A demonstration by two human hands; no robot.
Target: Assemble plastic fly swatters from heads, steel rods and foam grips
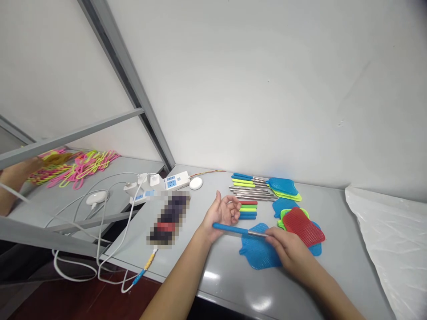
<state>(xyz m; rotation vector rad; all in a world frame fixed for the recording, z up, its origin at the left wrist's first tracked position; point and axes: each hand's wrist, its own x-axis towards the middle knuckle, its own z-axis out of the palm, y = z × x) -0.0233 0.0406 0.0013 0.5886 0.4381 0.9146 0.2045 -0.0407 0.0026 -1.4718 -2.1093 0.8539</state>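
Observation:
Pinched in my right hand [289, 251] is a metal rod with a blue handle [231, 229], held by its bare metal part. The end of that handle rests against the heel of my left hand [222, 213], which is turned palm up with its fingers loosely apart and curled. Below the rod lies a blue fly swatter head [260, 251]. Beyond my left fingers sits a row of loose red, green, yellow and blue handle grips [248, 208]. More swatter heads, with a red one [303, 226] on top, are piled right of my right hand.
Behind the grips lie bare metal rods [251, 192] and fly swatters with blue and yellow handles [245, 180]. A pixelated phone-like item [169, 218], power strips [176, 180] and white cables are at left. Plastic sheeting [383, 240] covers the right. Another person's arm [20, 178] reaches over coloured cords [83, 168].

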